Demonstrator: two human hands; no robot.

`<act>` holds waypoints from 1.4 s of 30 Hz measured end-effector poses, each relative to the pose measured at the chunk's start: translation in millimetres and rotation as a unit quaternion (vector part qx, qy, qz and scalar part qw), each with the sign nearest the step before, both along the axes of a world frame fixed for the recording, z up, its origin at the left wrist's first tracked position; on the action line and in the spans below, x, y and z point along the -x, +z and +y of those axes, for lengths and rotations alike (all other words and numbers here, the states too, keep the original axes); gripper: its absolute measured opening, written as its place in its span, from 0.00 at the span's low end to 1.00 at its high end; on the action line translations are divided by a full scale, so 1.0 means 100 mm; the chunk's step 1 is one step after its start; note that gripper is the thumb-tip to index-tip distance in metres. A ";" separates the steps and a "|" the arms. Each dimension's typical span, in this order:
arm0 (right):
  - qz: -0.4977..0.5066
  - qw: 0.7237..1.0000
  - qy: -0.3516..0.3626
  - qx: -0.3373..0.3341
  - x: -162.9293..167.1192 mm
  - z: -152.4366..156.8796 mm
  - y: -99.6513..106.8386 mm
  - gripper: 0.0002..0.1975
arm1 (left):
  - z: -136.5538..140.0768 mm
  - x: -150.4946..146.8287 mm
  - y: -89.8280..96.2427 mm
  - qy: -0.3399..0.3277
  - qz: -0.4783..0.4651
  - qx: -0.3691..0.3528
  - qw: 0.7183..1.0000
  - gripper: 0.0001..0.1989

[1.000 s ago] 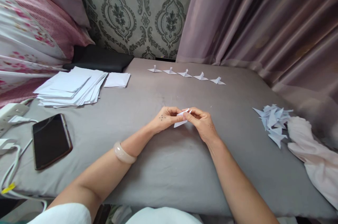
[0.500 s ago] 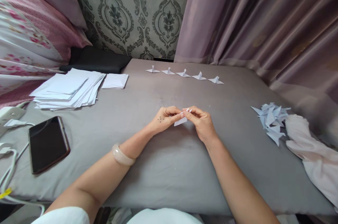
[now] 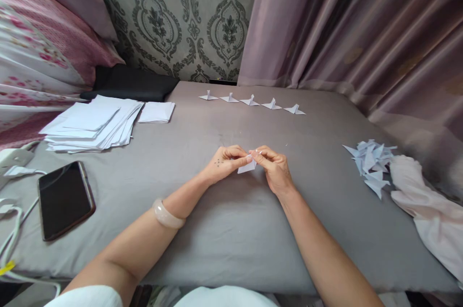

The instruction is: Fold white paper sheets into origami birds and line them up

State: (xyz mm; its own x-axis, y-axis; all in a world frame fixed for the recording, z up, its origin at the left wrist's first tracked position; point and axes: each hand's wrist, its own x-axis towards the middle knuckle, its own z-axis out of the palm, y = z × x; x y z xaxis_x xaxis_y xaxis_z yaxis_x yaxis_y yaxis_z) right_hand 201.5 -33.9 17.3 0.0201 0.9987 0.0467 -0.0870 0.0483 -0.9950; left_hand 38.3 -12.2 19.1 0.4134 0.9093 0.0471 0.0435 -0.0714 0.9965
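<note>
A small folded white paper [image 3: 247,166] is held between both hands above the middle of the grey table cover. My left hand [image 3: 227,162] pinches its left side between thumb and fingers. At its upper right, my right hand [image 3: 274,166] pinches the paper, thumb on the near side. Part of the folded piece is hidden behind the fingertips. Beyond the hands stands a row of several white paper cranes [image 3: 250,100]. Off to the right lies a heap of folded paper pieces [image 3: 373,157] with pointed ends.
At the left are a stack of white paper sheets [image 3: 90,124] and a smaller stack of paper squares [image 3: 156,112]. A phone [image 3: 65,201] lies near white cables [image 3: 16,234] and a power strip [image 3: 16,158]. A pale cloth [image 3: 427,206] rests along the right edge.
The paper is slightly turned, with more of its white face showing below the left thumb. Both hands keep their pinch; the right fingers have shifted a little.
</note>
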 end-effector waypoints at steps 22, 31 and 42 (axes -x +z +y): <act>-0.007 0.989 0.046 0.143 0.01 0.00 0.02 0.18 | 0.08 0.03 -0.10 0.059 -0.130 0.172 0.975 0.11; -0.032 0.990 0.020 0.133 -0.01 0.03 -0.03 0.16 | 0.08 0.03 -0.10 0.023 -0.125 0.204 0.971 0.13; -0.224 0.974 -0.025 0.027 -0.06 0.10 -0.29 0.09 | 0.13 0.03 -0.26 0.072 0.021 0.084 0.994 0.14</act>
